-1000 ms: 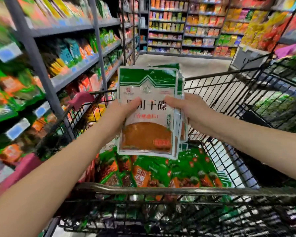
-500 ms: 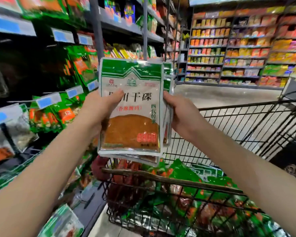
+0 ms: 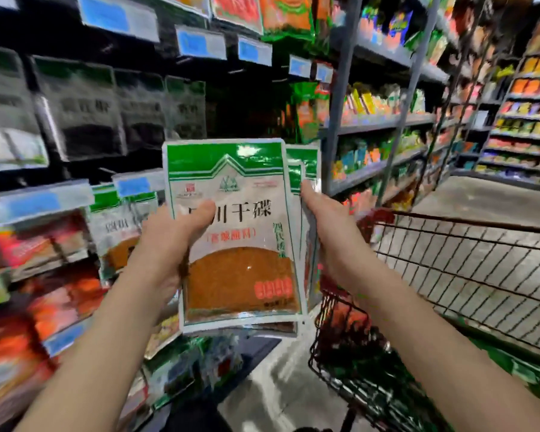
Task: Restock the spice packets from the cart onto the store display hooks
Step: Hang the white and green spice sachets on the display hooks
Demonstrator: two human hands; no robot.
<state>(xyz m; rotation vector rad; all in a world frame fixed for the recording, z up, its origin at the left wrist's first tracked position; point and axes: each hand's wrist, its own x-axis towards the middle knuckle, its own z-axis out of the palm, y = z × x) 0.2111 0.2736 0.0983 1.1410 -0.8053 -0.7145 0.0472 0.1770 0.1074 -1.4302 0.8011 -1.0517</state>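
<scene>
Stack of spice packets [image 3: 240, 269] sits dead centre, upright, label facing the person, w/ both hands on it. The left hand [image 3: 169, 244] grips the left edge: thumb lies across the front over the printed title, fingers behind, hidden. The right hand [image 3: 328, 226] holds the right edge, thumb tip on the rear packets, remaining fingers hidden behind. It's prob. there to keep the fanned pile square and ready to peel one off. Green header is kept on top, likely b/c the hang hole is up there, though no hole shows.

The cart [image 3: 465, 269] is at 4 o'clock, below and right of the stack. Its contents are too blurred to name.

Matching packets [image 3: 119, 232] hang on the display at 9 o'clock, just beside the left hand, under a blue price tag [image 3: 134, 186]. That looks like the target row. What they hang from is too blurred to make out.

Stack isn't on the display yet. Next, my guess: split off one packet and line its header up w/ that row.
</scene>
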